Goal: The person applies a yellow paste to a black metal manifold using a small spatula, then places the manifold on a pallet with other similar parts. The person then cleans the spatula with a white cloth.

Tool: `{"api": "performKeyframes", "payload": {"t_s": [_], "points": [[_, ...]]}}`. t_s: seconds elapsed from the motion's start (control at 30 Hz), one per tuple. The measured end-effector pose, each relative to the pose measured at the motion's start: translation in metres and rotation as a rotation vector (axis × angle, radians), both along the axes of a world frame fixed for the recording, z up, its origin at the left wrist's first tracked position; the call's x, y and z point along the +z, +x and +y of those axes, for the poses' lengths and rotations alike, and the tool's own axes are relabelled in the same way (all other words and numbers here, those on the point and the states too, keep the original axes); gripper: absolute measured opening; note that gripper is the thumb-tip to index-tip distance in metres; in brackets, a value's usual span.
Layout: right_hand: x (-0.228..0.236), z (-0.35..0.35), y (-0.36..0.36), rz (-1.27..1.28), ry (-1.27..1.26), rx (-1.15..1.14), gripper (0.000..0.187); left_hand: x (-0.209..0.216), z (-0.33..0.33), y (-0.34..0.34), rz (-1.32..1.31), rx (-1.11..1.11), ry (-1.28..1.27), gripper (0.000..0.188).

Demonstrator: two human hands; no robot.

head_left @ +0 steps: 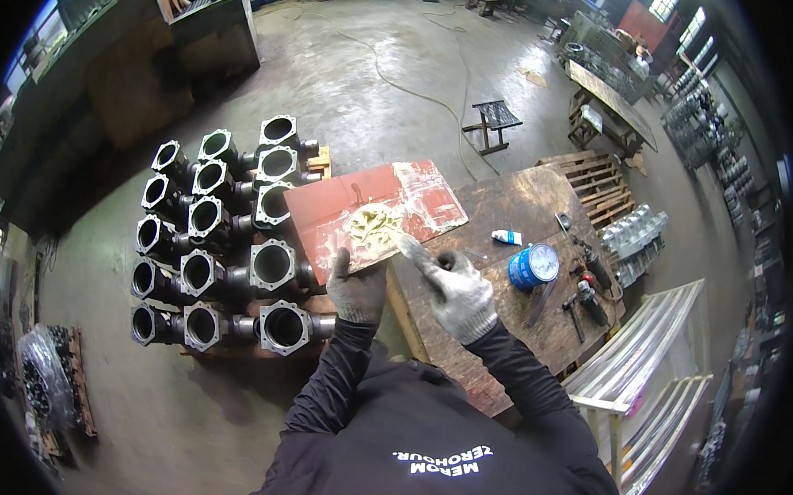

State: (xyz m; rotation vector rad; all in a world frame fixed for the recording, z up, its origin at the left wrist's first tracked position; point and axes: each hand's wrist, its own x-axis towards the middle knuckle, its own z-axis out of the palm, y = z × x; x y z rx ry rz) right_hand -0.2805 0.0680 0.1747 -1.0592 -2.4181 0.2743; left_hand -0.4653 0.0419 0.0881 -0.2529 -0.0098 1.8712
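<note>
The red board point(320, 217) sits between the castings point(237, 279) on the left and the workbench point(509, 189) on the right. The gloved left hand point(358, 289) grips its near edge; the right hand point(462, 293) reaches to the pale paste point(376, 226), fingers partly curled, perhaps round a tool; I can't tell. Should that one-sided grip slacken, the board could tip and shed paste. White lettering crosses the dark jacket point(404, 424); the blue tin's point(528, 271) label is too small to read.
</note>
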Motion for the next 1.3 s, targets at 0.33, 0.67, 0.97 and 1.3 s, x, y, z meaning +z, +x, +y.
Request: {"api": "performKeyframes", "payload": {"t_s": [0.33,0.67,0.97,1.3], "points": [[0.001,-0.004,0.037,0.276,-0.316,0.058,0.043,0.009,0.011,0.014,0.063,-0.004,0.023,0.051],[-0.025,0.037,0.014,0.885,-1.161,-0.36,0.042,-0.001,0.067,0.022,0.03,-0.163,0.051,0.054],[-0.038,0.146,0.036,0.918,-0.685,-0.622,0.024,-0.024,0.206,-0.03,0.07,-0.256,0.04,0.064],[-0.059,0.282,0.001,0.619,-0.499,-0.853,0.027,-0.034,0.338,-0.093,0.099,-0.298,-0.159,0.063]]}}
